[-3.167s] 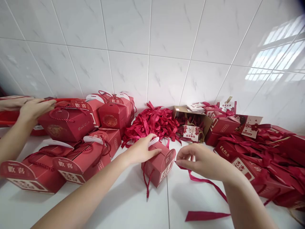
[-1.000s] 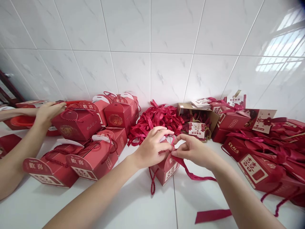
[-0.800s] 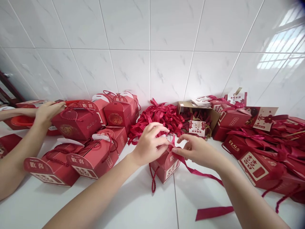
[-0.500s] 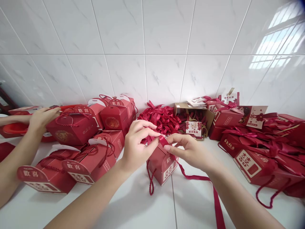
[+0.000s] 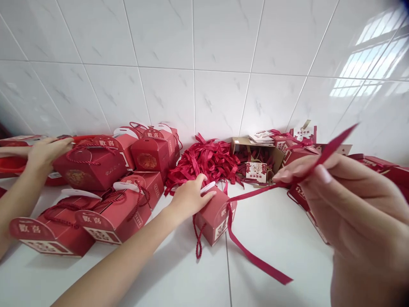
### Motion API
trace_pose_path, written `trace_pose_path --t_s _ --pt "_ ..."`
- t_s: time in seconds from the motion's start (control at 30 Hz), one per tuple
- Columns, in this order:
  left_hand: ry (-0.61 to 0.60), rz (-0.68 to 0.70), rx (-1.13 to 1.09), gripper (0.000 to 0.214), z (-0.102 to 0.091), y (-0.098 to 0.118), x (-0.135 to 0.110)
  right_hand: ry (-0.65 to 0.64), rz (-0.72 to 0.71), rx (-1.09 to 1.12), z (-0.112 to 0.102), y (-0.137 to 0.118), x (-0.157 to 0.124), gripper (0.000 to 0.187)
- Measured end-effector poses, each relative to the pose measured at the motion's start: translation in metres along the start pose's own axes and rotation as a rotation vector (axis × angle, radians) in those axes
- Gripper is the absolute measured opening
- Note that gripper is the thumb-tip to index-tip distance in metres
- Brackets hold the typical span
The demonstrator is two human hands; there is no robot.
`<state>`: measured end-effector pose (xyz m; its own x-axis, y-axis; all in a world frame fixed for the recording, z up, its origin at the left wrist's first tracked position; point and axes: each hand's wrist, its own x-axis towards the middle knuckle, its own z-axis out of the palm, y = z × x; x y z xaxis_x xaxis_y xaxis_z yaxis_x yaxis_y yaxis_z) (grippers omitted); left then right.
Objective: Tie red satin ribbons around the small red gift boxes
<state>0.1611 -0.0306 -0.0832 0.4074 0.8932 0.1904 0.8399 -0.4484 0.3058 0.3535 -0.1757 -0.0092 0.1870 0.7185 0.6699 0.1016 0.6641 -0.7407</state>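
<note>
Nearest of all, the right hand [image 5: 361,204] is pinching a strand of smooth, flat red ribbon [image 5: 257,262] between thumb and fingers, its pointed tip jutting up above them. The strand is running nearly straight to the end of a small red box [image 5: 212,215], where a second length is curling down onto the glossy white tabletop [image 5: 179,277] between the two hands. Well apart from the right hand, the left hand [image 5: 188,196] is clasping the top of that box, thumb on the card roof, beside its rounded white flap; a twisted cord handle [image 5: 198,243] is dangling below the wrist. Left of the left hand, house-shaped card boxes [image 5: 111,215] are crowding together, and behind them a co-worker's hand [image 5: 47,151] is reaching in. Just beyond the left hand, a tangled ribbon heap [image 5: 209,160] is spreading beside an open brown carton [image 5: 279,158] with a printed card [image 5: 256,171] in front. The right hand is partly hiding the bow-tied boxes [image 5: 297,154] behind it. Farthest, a shiny, grey-veined tiled wall [image 5: 166,51] is reflecting a window.
</note>
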Motion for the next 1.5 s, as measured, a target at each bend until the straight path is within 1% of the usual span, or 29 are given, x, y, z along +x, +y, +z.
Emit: trace_pose_path --t_s 0.07,0.13,0.27,0.37,0.47,0.57,0.67,0.73,0.83,0.9,0.97,1.03,1.17,1.23,1.3,1.5 --pt "-0.011 0.009 0.002 0.034 0.002 0.000 0.000 0.013 -0.063 0.053 0.004 -0.002 -0.002 0.013" --pt "-0.029 0.013 -0.001 0.035 0.003 0.000 0.000 0.011 -0.047 0.101 0.008 0.001 -0.002 0.014" --pt "-0.077 0.008 -0.028 0.030 0.003 0.001 -0.002 -0.008 0.129 0.196 0.018 0.019 0.006 0.015" --pt "-0.100 0.004 -0.096 0.029 0.001 0.002 -0.003 -0.026 0.287 0.361 0.027 0.037 0.011 0.016" --pt "-0.138 -0.003 -0.164 0.029 0.002 0.002 -0.004 0.044 0.411 0.573 0.040 0.058 0.013 0.016" --pt "-0.156 -0.004 -0.197 0.028 0.005 0.002 -0.002 0.091 0.519 0.669 0.055 0.079 0.009 0.016" --pt "-0.130 0.035 -0.245 0.031 0.008 0.001 -0.001 0.075 0.577 0.711 0.064 0.100 0.003 0.015" --pt "-0.122 0.063 -0.315 0.034 0.008 0.000 0.001 0.048 0.599 0.767 0.067 0.113 0.001 0.014" --pt "-0.161 0.039 -0.402 0.032 0.007 -0.001 0.002 0.028 0.657 0.837 0.068 0.126 0.001 0.011" --pt "-0.195 0.021 -0.408 0.027 0.004 -0.002 0.003 0.044 0.710 0.831 0.068 0.130 0.002 0.011" --pt "-0.233 0.034 -0.424 0.021 0.001 -0.003 0.004 0.050 0.774 0.794 0.068 0.130 0.003 0.015" --pt "-0.300 0.040 -0.466 0.017 -0.003 -0.004 0.004 0.043 0.842 0.747 0.067 0.129 0.005 0.019" --pt "-0.454 -0.009 -0.625 0.025 -0.014 -0.006 0.004 -0.008 0.933 0.662 0.064 0.125 0.006 0.015" --pt "-0.520 -0.014 -0.681 0.029 -0.019 -0.006 0.002 -0.042 0.941 0.629 0.062 0.124 0.006 0.016" --pt "-0.567 0.002 -0.700 0.027 -0.023 -0.005 0.001 -0.070 0.930 0.596 0.062 0.125 0.006 0.017" --pt "-0.610 0.033 -0.676 0.022 -0.024 -0.005 -0.001 -0.146 0.908 0.529 0.062 0.124 0.004 0.011"
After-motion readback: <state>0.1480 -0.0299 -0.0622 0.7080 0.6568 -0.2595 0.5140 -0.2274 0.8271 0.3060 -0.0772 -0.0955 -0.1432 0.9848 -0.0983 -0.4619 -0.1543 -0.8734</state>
